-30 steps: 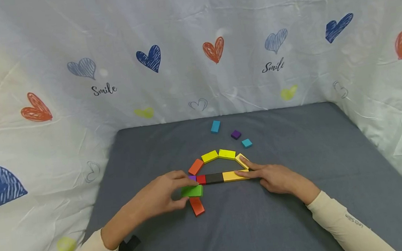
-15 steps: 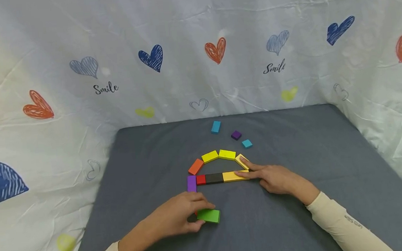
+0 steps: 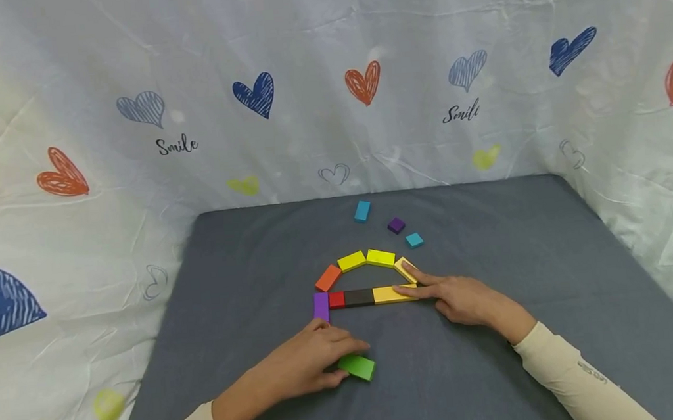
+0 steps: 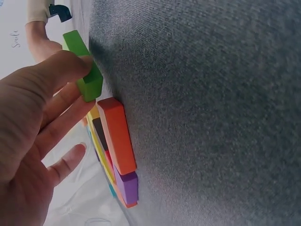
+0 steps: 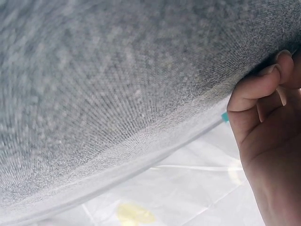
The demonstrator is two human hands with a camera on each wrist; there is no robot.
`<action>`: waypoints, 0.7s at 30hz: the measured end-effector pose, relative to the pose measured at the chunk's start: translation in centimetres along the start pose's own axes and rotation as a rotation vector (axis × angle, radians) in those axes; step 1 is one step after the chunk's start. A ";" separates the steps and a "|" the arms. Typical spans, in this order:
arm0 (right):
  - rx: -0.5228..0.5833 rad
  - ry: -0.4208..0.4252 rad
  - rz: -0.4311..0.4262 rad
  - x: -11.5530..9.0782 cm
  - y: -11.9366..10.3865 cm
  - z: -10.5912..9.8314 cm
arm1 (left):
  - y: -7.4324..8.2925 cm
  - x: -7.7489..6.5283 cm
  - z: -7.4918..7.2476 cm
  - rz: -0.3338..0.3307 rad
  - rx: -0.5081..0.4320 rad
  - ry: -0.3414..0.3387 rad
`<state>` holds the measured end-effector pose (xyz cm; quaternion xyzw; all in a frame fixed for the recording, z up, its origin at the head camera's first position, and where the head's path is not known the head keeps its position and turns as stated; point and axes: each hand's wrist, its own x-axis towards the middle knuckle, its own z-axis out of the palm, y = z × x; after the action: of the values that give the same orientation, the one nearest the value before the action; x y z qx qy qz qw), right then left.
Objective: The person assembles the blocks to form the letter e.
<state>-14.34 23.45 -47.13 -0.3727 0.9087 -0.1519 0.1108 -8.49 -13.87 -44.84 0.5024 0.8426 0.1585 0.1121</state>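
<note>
My left hand (image 3: 310,365) pinches a green block (image 3: 357,368) between thumb and fingers, close over the cloth near the front. In the left wrist view an orange block (image 4: 117,136) lies end to end with a purple block (image 4: 127,186); the left hand hides that orange one in the head view. My right hand (image 3: 468,300) rests two extended fingers on a long golden-yellow block (image 3: 385,295) and on the pale yellow block (image 3: 402,268) behind it. A black block (image 3: 359,298) and a red block (image 3: 336,300) continue the row leftward to the purple one.
Behind the row, an orange block (image 3: 328,278) and two yellow blocks, one at left (image 3: 352,261) and one at right (image 3: 380,258), form an arch. Further back lie a blue block (image 3: 362,211), a dark purple block (image 3: 396,225) and a turquoise block (image 3: 414,240) on the grey cloth (image 3: 493,237).
My left hand has carried the green block from beside the purple block toward the front and right, turning it slightly. The right hand has stayed in place on the yellow blocks.
</note>
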 end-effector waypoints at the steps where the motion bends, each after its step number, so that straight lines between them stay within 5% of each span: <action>1: -0.001 -0.001 0.001 0.0 0.0 0.0 | 0.0 0.1 0.1 0.000 0.008 -0.008; 21: -0.004 0.002 0.002 0.0 0.0 0.0 | -0.1 0.5 0.4 -0.004 0.080 -0.035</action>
<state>-14.32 23.49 -47.16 -0.3718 0.9095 -0.1504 0.1093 -8.70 -13.38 -45.28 0.5076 0.8470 0.1157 0.1072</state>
